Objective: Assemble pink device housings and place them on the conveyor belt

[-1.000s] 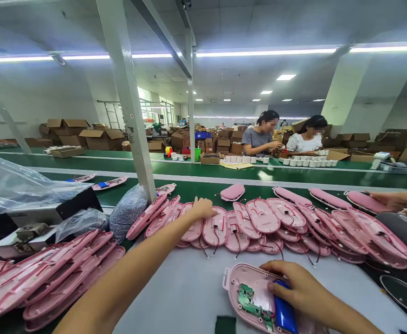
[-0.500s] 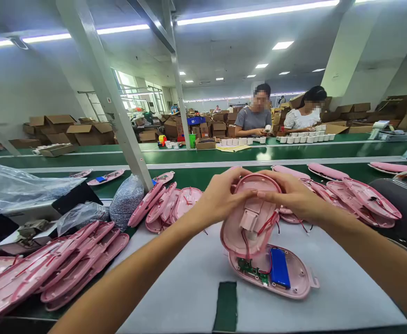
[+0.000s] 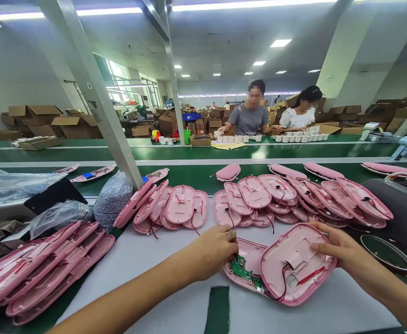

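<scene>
A pink plastic shell half [image 3: 297, 269], its inner side up with black and red wires, is in my right hand [image 3: 337, 246], thumb inside and fingers behind the rim. It is tilted over the right part of a second pink shell half [image 3: 250, 248] on the white work surface. A green circuit board [image 3: 243, 269] lies in this lower shell; the overlapping half hides the blue battery. My left hand [image 3: 220, 248] is closed at the lower shell's left edge, fingers curled down beside the board, fingertips partly hidden.
Pink shell halves with wires [image 3: 254, 191] lie in overlapping rows behind my hands, and more are stacked at left [image 3: 60, 269]. A bag of grey granules [image 3: 113, 199] stands by a metal post [image 3: 95, 93]. Two people sit across the green conveyor [image 3: 189, 150] with white parts.
My hands have separated. The raised shell half has come down and right in my right hand, covering the battery. My left hand has let go of it and moved to the lower shell's left edge.
</scene>
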### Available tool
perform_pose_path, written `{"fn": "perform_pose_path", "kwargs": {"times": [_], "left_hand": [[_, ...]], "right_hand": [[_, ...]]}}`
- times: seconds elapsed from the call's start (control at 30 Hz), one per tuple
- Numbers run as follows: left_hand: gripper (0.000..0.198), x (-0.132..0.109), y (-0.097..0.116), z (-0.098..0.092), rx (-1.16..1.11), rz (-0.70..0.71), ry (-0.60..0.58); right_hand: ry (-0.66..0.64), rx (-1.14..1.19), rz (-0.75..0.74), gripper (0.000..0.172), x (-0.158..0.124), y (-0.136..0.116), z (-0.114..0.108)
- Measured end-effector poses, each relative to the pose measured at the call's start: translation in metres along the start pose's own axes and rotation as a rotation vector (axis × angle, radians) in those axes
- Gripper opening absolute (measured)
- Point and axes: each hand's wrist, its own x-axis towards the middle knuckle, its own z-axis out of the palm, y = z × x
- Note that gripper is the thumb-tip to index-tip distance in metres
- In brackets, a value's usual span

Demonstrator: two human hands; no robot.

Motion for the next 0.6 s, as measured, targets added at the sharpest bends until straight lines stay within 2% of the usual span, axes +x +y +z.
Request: {"fn": "perform_pose_path", "kwargs": {"times": [0.07, 0.13, 0.23, 0.3, 0.37, 0.5, 0.6], "left_hand": [[0.010, -0.001, -0.007, -0.002, -0.087, 0.030, 0.007], [0.017, -0.008, -0.014, -0.004, -0.280, -0.026, 0.055], [0.021, -0.021, -0.017, -0.003, -0.660, -0.251, 0.176], [0.021, -0.027, -0.013, 0.001, -0.860, -0.385, 0.261], [0.020, -0.030, -0.003, 0.006, -0.969, -0.493, 0.364], [0.023, -0.026, 0.019, 0.012, -1.147, -0.708, 0.544], [0.025, -0.022, 0.030, 0.013, -1.255, -0.749, 0.615]], "right_hand": [[-0.034, -0.075, -0.088, 0.044, 0.005, -0.003, 0.003], [-0.065, -0.195, -0.183, 0.035, 0.010, -0.006, 0.005], [-0.140, -0.351, -0.250, 0.028, 0.016, -0.010, 0.008], [-0.150, -0.366, -0.275, 0.027, 0.018, -0.016, 0.010], [-0.093, -0.328, -0.298, 0.030, 0.018, -0.026, 0.011], [0.100, -0.216, -0.365, 0.035, 0.018, -0.052, 0.016], [0.247, -0.265, -0.487, 0.032, 0.017, -0.063, 0.027]]}}
